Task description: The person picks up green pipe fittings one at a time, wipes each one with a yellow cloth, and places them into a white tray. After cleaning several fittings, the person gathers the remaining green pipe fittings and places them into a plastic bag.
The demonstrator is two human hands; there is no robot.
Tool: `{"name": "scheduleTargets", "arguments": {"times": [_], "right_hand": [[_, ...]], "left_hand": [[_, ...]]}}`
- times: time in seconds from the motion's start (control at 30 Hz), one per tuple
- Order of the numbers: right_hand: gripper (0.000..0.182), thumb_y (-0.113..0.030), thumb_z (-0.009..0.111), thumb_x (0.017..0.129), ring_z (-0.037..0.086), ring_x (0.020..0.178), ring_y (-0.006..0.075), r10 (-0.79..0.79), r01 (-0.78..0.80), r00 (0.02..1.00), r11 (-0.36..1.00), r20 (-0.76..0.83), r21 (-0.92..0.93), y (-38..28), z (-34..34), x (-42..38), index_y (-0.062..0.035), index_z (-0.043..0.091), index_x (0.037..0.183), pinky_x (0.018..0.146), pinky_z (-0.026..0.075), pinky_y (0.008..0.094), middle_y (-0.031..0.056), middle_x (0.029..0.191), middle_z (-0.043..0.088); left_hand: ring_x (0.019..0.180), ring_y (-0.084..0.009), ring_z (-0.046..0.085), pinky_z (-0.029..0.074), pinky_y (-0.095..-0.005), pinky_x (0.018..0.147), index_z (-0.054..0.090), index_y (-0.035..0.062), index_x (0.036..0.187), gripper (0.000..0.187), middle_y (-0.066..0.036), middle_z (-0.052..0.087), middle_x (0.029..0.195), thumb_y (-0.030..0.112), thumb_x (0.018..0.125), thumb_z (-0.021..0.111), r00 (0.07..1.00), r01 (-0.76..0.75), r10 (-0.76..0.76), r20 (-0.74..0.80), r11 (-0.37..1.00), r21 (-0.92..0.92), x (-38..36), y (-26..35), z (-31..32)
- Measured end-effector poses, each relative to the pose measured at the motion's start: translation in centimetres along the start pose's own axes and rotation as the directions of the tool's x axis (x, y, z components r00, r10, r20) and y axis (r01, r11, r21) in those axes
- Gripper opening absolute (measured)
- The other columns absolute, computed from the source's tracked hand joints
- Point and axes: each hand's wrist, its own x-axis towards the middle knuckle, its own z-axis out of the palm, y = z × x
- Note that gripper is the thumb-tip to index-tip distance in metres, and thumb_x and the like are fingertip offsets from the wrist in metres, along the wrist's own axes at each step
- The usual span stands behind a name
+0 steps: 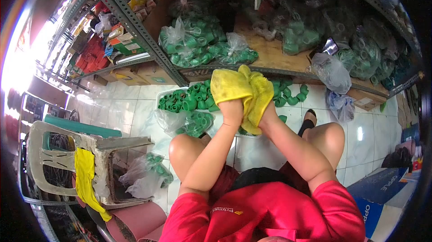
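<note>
A yellow cloth (231, 86) is bunched up in front of me, over the floor. My left hand (231, 112) grips it from the left, fingers wrapped inside and mostly hidden by the folds. On the other side, my right hand (269, 117) is closed on the same cloth, its fingers covered too. Whether anything lies inside the cloth cannot be seen. Beneath and beyond my hands, many green pipe fittings (189, 100) fill a white tray (158, 102). Loose green elbow fittings (292, 99) lie on the tiles to the right.
Bags of green fittings (193, 39) sit on a metal shelf (155, 44) ahead. A plastic chair (54, 158) with a yellow rag (85, 176) stands left, near a bag of fittings (146, 174) on the floor. A blue and white box (378, 197) is at right.
</note>
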Motion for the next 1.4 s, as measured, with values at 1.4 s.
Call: {"name": "scheduleTargets", "arguments": {"times": [1.4], "right_hand": [[0.04, -0.026, 0.057, 0.077, 0.041, 0.112, 0.0256, -0.038, 0.208, 0.975, -0.191, 0.219, -0.959, -1.9, 1.9, -1.0, -0.0069, 0.05, 0.111, 0.095, 0.03, 0.0352, 0.0117, 0.116, 0.049]], "left_hand": [[0.085, -0.0264, 0.056, 0.046, -0.0398, 0.076, 0.053, 0.0034, 0.098, 0.032, -0.011, 0.057, 0.093, 0.032, 0.085, 0.045, 0.54, 0.383, -0.29, 0.79, -0.751, -0.538, 3.1, 0.8, -3.2]]}}
